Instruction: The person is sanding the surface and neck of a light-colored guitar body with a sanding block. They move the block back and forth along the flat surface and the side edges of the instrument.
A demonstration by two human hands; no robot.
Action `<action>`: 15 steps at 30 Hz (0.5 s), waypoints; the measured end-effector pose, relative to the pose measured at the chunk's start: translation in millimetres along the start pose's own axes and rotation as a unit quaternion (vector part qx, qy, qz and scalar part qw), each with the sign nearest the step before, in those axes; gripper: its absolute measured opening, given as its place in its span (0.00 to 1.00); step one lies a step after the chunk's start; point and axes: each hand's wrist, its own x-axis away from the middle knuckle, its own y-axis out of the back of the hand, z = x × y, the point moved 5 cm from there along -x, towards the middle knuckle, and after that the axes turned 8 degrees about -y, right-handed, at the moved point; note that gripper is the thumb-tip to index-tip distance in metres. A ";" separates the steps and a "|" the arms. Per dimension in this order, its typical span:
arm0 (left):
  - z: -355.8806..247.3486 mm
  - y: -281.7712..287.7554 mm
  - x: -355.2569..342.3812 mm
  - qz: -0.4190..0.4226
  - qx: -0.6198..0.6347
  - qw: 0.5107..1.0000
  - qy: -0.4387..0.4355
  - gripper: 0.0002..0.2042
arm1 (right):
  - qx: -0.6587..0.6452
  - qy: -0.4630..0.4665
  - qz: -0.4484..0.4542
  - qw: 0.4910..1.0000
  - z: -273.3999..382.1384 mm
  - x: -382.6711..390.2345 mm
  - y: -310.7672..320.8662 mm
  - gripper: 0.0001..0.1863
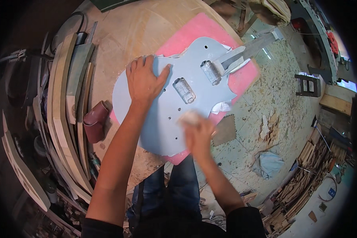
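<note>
A pale grey-blue electric guitar body [158, 119] lies flat on a pink foam sheet [200, 27]. Two foil-lined pickup cavities and several small holes show in its top. Its neck [261, 41] points to the far right, with white paper tucked around the joint. My left hand [144, 81] rests on the upper left of the body, fingers extended and thumb apart. Over the lower right part, my right hand [198, 135] is closed around a small pale pad [190, 118], smeared by motion. Whether it is folded sandpaper or cloth I cannot tell.
A curled maroon sheet [96, 121] lies left of the guitar on the wooden table [111, 43]. Long boards [63, 87] stand stacked further left. Wood shavings and a pale blue bag [270, 164] lie on the tiled floor; wood offcuts [301, 182] are piled at the lower right.
</note>
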 end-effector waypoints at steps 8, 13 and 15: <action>0.6 1.6 2.3 -0.002 0.008 1.000 0.001 0.31 | -0.010 -0.077 -0.050 0.996 12.8 -4.9 4.2 0.17; 0.9 0.7 1.6 0.008 -0.005 1.000 0.007 0.31 | -0.006 0.023 0.034 0.999 41.5 42.8 4.2 0.17; -1.8 -0.1 0.1 0.008 0.000 1.000 0.002 0.31 | 0.016 0.030 0.009 0.999 8.6 8.1 7.1 0.18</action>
